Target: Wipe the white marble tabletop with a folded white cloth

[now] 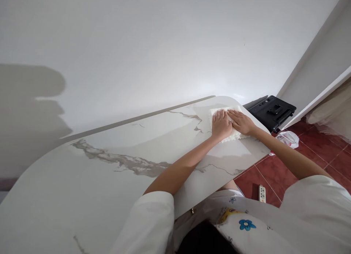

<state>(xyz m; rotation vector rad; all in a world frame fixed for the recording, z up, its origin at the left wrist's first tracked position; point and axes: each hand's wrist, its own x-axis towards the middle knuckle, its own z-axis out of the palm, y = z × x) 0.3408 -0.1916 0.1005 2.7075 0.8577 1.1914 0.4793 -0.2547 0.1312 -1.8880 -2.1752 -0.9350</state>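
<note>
A cream-white cloth (233,136) with a ragged edge lies spread on the white marble-patterned table (153,140), near its right end. My left hand (221,124) rests flat on the cloth, fingers stretched toward the wall. Right beside it, my right hand (241,121) presses on the same cloth, its fingers extended and pointing to the upper left. The two hands touch or nearly touch at the thumbs. Neither one is wrapped around the cloth. Both palms are hidden from view.
A white wall (142,49) runs along the table's far edge. Beyond the right end stands a black hard case (274,109). A white plastic bag (287,138) and a power strip (262,193) lie on the red tiled floor (263,173). Pale sheer fabric (329,107) hangs at far right.
</note>
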